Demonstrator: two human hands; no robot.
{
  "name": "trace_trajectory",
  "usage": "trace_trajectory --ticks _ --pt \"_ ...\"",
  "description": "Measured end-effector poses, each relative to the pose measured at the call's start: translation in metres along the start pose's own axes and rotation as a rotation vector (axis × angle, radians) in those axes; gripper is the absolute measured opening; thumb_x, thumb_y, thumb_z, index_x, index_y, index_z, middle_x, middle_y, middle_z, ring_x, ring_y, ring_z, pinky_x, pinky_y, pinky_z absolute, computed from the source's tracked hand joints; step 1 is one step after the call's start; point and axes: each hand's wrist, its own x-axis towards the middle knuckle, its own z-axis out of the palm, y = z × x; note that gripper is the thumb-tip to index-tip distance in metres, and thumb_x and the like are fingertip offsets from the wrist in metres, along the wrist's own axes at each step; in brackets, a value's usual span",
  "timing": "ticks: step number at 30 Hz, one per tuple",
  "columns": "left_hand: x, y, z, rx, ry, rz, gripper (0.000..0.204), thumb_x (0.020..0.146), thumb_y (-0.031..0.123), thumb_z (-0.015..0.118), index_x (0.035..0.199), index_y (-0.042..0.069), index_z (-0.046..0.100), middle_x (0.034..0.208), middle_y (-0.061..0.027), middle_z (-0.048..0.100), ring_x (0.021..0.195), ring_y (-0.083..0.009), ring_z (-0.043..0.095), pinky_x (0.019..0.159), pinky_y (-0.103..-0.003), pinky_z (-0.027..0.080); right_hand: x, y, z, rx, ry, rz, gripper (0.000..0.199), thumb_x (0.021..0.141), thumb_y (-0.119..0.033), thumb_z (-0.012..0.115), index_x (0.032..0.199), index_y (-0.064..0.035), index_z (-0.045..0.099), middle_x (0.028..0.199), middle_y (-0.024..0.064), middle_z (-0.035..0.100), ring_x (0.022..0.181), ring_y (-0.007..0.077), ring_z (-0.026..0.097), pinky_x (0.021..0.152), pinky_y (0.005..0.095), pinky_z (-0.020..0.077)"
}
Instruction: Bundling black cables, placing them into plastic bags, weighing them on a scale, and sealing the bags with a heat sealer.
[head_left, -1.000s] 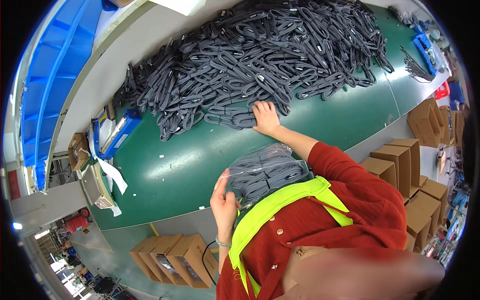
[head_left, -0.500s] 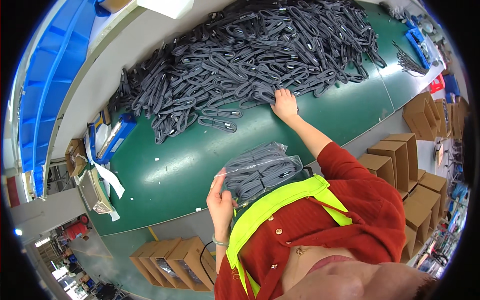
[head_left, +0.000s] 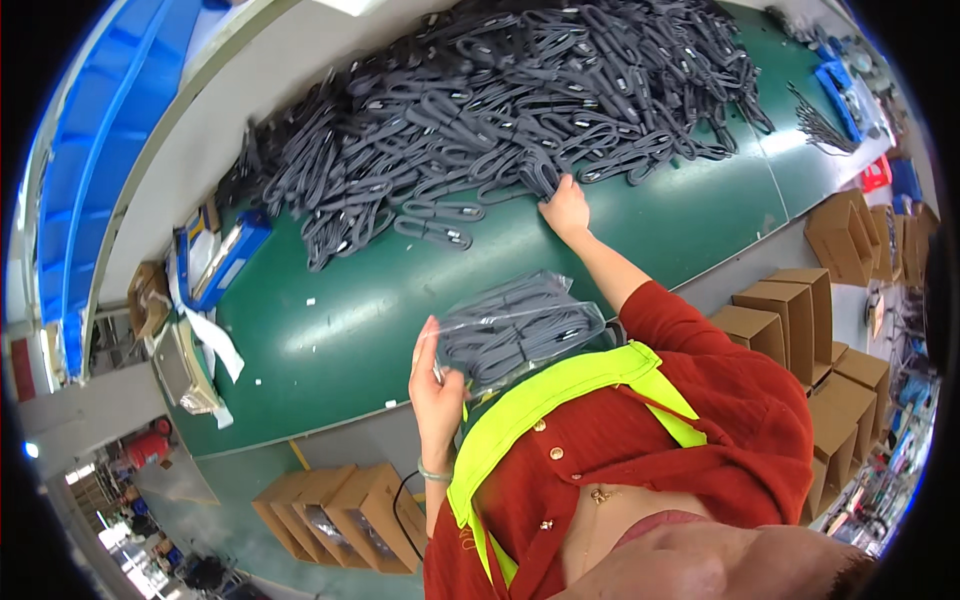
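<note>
A large heap of coiled, tied dark grey cables point(head_left: 470, 125) covers the far side of the green table point(head_left: 290, 350). At the heap's near edge, my right hand point(head_left: 566, 208) is closed around a bundle of coiled cables point(head_left: 540, 172), its fingertips partly hidden. Close to my body lies a clear plastic bag point(head_left: 515, 325) filled with several grey cable coils. My left hand point(head_left: 437, 390) grips that bag's left edge, index finger stretched along the film and thumb bent below it. Two loose cable coils point(head_left: 435, 232) lie just in front of the heap.
A blue tray point(head_left: 228, 262) and a grey-white device point(head_left: 187, 372) sit at the table's left end. Open cardboard boxes stand on the right point(head_left: 790, 310) and below the table at lower left point(head_left: 345, 515). Another blue bin point(head_left: 838, 95) is at the far right.
My right hand has shifted slightly left, and the cable bundle in it now stands more upright against the heap. My left hand and the bag have moved a little up in view.
</note>
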Motion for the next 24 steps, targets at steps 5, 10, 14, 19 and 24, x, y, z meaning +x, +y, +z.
trace_trajectory --ticks 5,10,14,19,24 --pt "0.000 -0.006 -0.009 -0.023 -0.018 0.010 0.065 0.064 -0.013 0.037 0.127 0.002 0.044 0.138 -0.0065 0.037 0.053 -0.0076 0.045 0.043 -0.016 0.040 0.003 0.007 -0.023 0.165 -0.197 0.080 0.049 0.066 -0.020 0.063 0.107 -0.0007 0.043 0.084 0.0183 0.061 0.074 0.0362 0.060 0.069 0.0399 0.0493" --pt "0.000 -0.006 -0.010 -0.084 -0.064 0.021 0.066 0.064 -0.013 0.038 0.128 0.002 0.042 0.138 -0.0064 0.037 0.056 -0.0091 0.046 0.043 -0.017 0.041 -0.020 -0.015 -0.136 0.877 -0.133 -0.079 0.043 0.063 -0.009 0.070 0.101 0.0003 0.051 0.086 0.0121 0.063 0.070 0.0210 0.060 0.066 0.0301 0.0488" --pt "0.007 -0.006 -0.008 -0.144 -0.101 0.037 0.067 0.064 -0.013 0.039 0.129 0.001 0.041 0.139 -0.0060 0.037 0.060 -0.0088 0.048 0.045 -0.018 0.043 -0.062 -0.085 -0.267 1.279 -0.462 -0.351 0.044 0.060 -0.005 0.075 0.098 -0.0010 0.054 0.085 0.0075 0.063 0.069 0.0133 0.057 0.065 0.0253 0.0478" --pt "0.008 -0.022 -0.006 -0.249 -0.166 0.098 0.068 0.064 -0.014 0.040 0.131 0.001 0.039 0.140 -0.0051 0.035 0.059 -0.0074 0.046 0.046 -0.017 0.044 -0.137 -0.132 -0.270 0.897 -0.578 -0.945 0.056 0.055 -0.003 0.070 0.106 -0.0086 0.047 0.090 0.0081 0.059 0.076 0.0265 0.057 0.069 0.0319 0.0459" --pt "0.010 -0.047 -0.011 -0.424 -0.196 0.136 0.069 0.065 -0.014 0.041 0.132 0.001 0.037 0.141 -0.0041 0.033 0.059 -0.0057 0.043 0.048 -0.016 0.045 -0.140 -0.091 -0.225 0.285 -0.327 -1.015 0.048 0.060 -0.015 0.068 0.103 -0.0054 0.048 0.091 0.0126 0.056 0.082 0.0278 0.058 0.075 0.0352 0.0442"
